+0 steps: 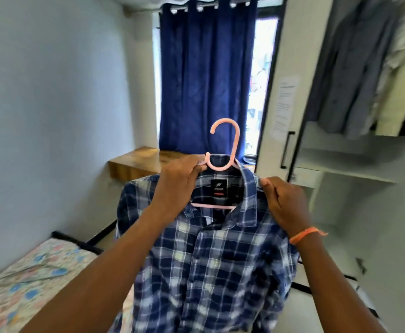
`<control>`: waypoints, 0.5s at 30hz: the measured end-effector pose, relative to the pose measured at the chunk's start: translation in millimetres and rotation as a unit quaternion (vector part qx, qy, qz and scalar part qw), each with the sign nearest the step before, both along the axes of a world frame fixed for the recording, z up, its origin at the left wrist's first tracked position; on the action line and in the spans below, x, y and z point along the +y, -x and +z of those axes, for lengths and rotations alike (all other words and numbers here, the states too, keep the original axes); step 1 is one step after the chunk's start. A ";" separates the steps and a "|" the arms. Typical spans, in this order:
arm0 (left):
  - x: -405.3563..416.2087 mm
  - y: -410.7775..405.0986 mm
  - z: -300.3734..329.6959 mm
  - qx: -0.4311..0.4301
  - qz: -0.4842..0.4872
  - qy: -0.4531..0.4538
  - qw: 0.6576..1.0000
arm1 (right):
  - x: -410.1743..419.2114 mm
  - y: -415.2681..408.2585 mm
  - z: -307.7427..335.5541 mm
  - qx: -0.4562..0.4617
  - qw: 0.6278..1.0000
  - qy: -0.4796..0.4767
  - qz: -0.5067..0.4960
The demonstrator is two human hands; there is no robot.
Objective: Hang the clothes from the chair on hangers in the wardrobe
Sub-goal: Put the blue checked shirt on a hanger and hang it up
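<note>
Blue plaid shirt (211, 255) is on a pink plastic hanger (223, 150), held up mid-air in front of the dark blue curtain (204, 75), hook up and free of any rail. Left hand (180, 181) pinches the hanger's left shoulder at the collar; right hand (283, 200), orange thread band (304, 234) on the wrist, pinches the shirt's right shoulder at the hanger end. Open wardrobe (355, 164) is to the right with grey and pale shirts (364, 68) hanging inside, a wooden tabletop (134, 162) sits behind the shirt, and a bed with floral sheet (28, 280) is at lower left.
</note>
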State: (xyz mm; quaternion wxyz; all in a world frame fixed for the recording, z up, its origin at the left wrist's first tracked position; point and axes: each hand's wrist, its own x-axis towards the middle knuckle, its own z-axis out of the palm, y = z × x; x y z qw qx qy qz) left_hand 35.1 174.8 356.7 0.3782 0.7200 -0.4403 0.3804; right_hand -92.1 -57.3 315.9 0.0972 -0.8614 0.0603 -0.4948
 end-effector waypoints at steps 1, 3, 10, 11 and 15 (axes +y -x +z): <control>-30.4 5.5 1.7 -0.002 -0.019 0.007 1.000 | -24.1 17.3 2.4 -0.010 1.000 0.005 -0.022; -82.2 16.1 7.8 -0.001 -0.047 0.028 0.999 | -65.6 45.5 9.8 -0.037 0.996 0.029 -0.081; -239.7 52.3 14.1 0.039 -0.130 0.050 0.989 | -208.6 123.8 28.2 -0.033 0.962 0.082 -0.260; -266.2 55.3 12.9 0.051 -0.140 0.046 0.988 | -229.0 133.3 30.6 -0.025 0.956 0.090 -0.278; -359.1 50.6 6.6 0.075 -0.169 0.024 0.983 | -292.3 148.3 37.2 -0.015 0.932 0.122 -0.342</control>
